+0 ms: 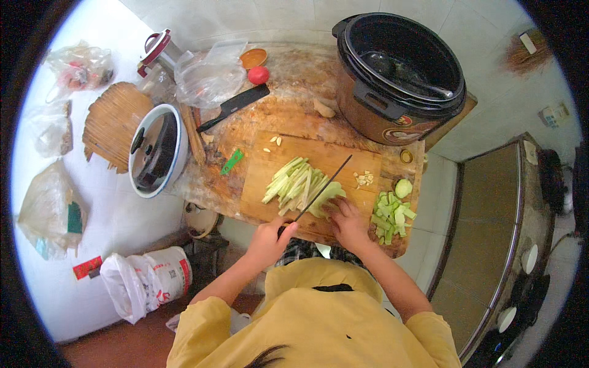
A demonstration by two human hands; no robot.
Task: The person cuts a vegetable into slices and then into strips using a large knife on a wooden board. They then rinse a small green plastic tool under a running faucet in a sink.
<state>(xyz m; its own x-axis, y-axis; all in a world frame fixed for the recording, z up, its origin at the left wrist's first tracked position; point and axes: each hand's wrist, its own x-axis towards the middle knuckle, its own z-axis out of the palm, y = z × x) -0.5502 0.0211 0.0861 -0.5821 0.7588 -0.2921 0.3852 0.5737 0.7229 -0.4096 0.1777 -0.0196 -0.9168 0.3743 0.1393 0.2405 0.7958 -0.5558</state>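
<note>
Left hand (271,240) has the knife (323,189) by its handle, right hand (348,223) holds the green slices (325,205) down on the board (343,153). They look light, firm, probably slick, so best pinned flat from above.

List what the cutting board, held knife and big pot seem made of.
Board: smooth wood or bamboo, by its tan, faint grain.
Knife: probably metal, by its thin, straight blade; edge-on, its finish is unclear.
Pot: likely coated metal, by its black, glossy interior; brown shell unclear.
</note>
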